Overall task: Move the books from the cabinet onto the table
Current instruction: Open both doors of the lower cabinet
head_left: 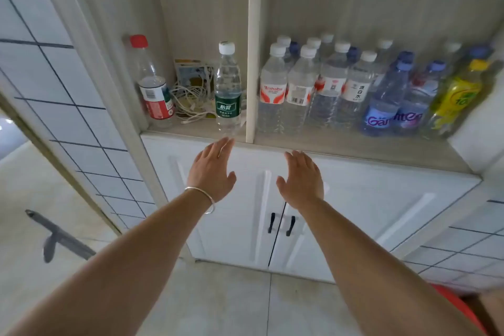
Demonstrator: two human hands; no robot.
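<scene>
Both hands, left [211,169] and right [301,179], reach empty with fingers straight toward the cabinet's closed doors [231,199]. No books show; presumably inside. Nothing seems moved yet.
</scene>
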